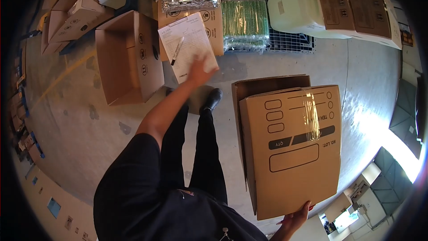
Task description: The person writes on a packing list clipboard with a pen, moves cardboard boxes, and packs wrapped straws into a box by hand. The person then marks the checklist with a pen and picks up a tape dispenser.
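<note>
Cardboard carton (294, 151) is at the person's right, its near edge pinched by the right hand (295, 218); the left hand (203, 69), blurred, is over the clipboard (191, 43). 1 marker (177, 51) lies there; I cannot tell the left grip.

Floor (285, 64): grey, smooth, stained in patches.
Floor line (58, 81): yellow, diagonal, left side.
Light: bright white strip (405, 154) at right; glare (368, 118) across adjacent floor.
Wall (29, 183): pale, lower left, blue rectangle (54, 207).
</note>
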{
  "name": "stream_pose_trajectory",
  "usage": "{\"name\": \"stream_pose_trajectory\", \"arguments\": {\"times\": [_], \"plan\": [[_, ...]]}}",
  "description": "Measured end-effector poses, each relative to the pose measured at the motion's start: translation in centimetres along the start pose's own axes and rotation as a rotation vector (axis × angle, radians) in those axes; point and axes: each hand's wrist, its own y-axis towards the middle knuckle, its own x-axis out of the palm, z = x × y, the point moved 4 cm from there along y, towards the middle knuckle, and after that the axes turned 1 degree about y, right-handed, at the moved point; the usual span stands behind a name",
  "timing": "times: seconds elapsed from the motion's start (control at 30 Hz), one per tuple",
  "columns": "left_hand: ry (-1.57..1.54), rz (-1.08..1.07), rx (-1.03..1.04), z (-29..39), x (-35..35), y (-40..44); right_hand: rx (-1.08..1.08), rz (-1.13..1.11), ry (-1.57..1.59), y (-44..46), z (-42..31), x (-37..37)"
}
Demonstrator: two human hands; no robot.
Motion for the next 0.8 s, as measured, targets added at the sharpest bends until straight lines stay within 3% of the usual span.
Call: {"name": "stream_pose_trajectory", "arguments": {"times": [0.03, 0.1, 0.2, 0.3, 0.33, 0.4, 0.5, 0.7, 0.8], "plan": [[-0.471, -0.180, 0.134, 2.7, 1.4, -0.4, 0.002, 0.000, 0.007, 0.1, 0.0, -0.4], [-0.439, -0.382, 0.282, 9.2, 2.2, -2.3, -0.031, -0.009, -0.017, 0.2, -0.4, -1.4], [-0.163, -0.407, 0.321, 10.9, 4.1, -2.6, -0.090, 0.034, -0.121, -1.5, -1.1, -0.8], [-0.143, -0.451, 0.281, 10.4, 3.5, -3.1, -0.112, 0.008, -0.097, -3.4, -1.7, -1.0], [-0.141, -0.452, 0.296, 10.2, 3.5, -3.8, -0.138, 0.019, -0.095, -4.0, -2.0, -1.4], [-0.083, -0.236, 0.251, 9.9, 2.5, -5.3, -0.148, 0.044, -0.115, -5.0, -2.4, -2.4], [-0.132, -0.275, 0.186, 12.0, 2.0, -8.9, -0.220, -0.056, -0.088, -6.1, -3.3, -2.0], [-0.057, -0.347, 0.168, 16.3, -4.4, -11.5, -0.233, 0.089, -0.045, -7.8, -5.0, -2.4], [-0.106, -0.269, 0.059, 13.5, -1.5, -10.0, -0.265, -0.084, -0.177, -9.8, -6.7, -2.2]]}}
